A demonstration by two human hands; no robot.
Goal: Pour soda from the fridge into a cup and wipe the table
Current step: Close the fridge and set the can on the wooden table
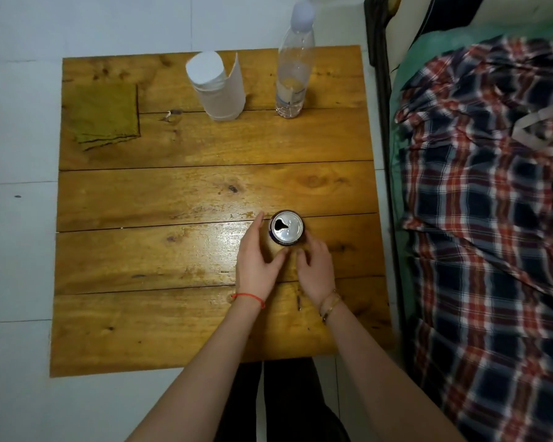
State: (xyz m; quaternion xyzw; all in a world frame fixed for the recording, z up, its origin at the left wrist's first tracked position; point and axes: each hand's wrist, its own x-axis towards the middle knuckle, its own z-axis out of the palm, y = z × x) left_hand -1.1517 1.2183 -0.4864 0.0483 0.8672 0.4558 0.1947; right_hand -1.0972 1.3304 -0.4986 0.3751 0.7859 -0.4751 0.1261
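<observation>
Soda can (287,230), upright on the wooden table (205,186), near its middle and toward the person's side; the silver top is open, with a dark teardrop mouth. Tiny print runs along the lid rim but is too small to read, and no brand shows on the dark wall. Left hand (258,260): fingers reach round the can's left side, thumb curled toward its near wall, holding it. Right hand (315,269): fingers curled against the can's near right side, likewise gripping. A red string circles the left wrist; a thin bracelet circles the right.

At the far edge stand a white paper cup (216,87), with paper wrapped round it, and a clear plastic bottle (294,68) whose pale label is blurred and illegible. An olive folded cloth (104,114) lies at the far left corner. A plaid blanket (492,218) lies right of the table.
</observation>
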